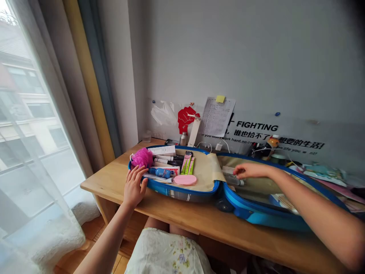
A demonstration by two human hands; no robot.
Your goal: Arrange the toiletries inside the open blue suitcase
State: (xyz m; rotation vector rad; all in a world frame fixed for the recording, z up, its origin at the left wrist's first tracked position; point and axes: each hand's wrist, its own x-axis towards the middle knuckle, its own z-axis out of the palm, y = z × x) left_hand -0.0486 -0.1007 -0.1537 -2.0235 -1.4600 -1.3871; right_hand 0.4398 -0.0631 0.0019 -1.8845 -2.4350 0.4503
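An open blue suitcase [182, 191] lies across the desk. My left hand [135, 186] is open, fingers stretched over the left rim beside a magenta bath puff [142, 157] and a blue bottle [162, 172]. My right hand [245, 171] hovers over the other half, its fingers curled together; what they hold, if anything, is hidden. Just below them lies a clear bottle with a white cap [241, 182]. The left half also carries a pink oval case [185, 180], green-and-pink tubes [187, 164], a white box [162, 150] and several pens or slim tubes.
The wooden desk [108, 180] stands against a grey wall. Behind the suitcase are a metallic bottle [183, 139], a white power strip [194, 132], an orange-labelled bottle [273, 142] and clutter at right. A small box [281, 201] lies in the right half. Curtains hang at left.
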